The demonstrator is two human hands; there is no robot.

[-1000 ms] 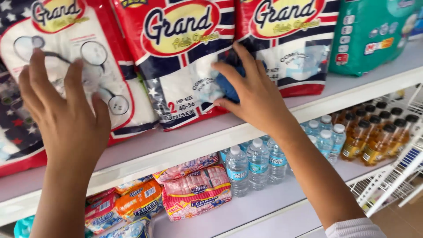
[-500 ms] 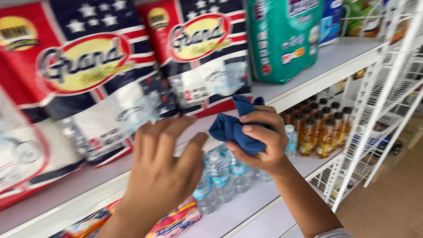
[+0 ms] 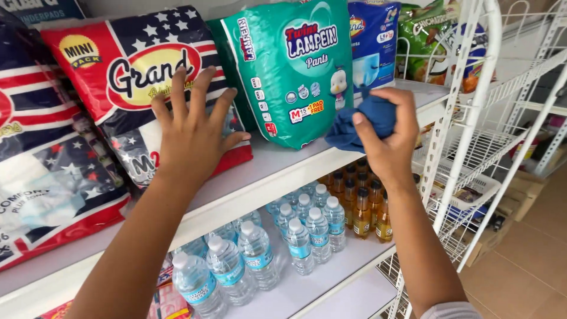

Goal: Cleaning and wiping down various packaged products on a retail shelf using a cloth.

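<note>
My left hand point(image 3: 195, 133) lies flat, fingers spread, on a red, white and blue diaper pack point(image 3: 133, 77) standing on the white shelf point(image 3: 277, 171). A crumpled blue cloth point(image 3: 366, 118) is gripped in my right hand point(image 3: 387, 139), held just in front of the lower right corner of a green diaper pack point(image 3: 289, 65). That green pack stands upright beside the red one.
More red and blue packs point(image 3: 41, 171) fill the shelf's left side; a blue pack point(image 3: 372, 41) and green bags point(image 3: 425, 35) stand at the right. Below are clear water bottles point(image 3: 266, 248) and amber bottles point(image 3: 360, 207). A white wire rack point(image 3: 472, 147) stands at the right.
The view has shifted right along the shelf. My left hand rose from the shelf edge onto the red pack. My right hand carried the cloth up toward the green pack.
</note>
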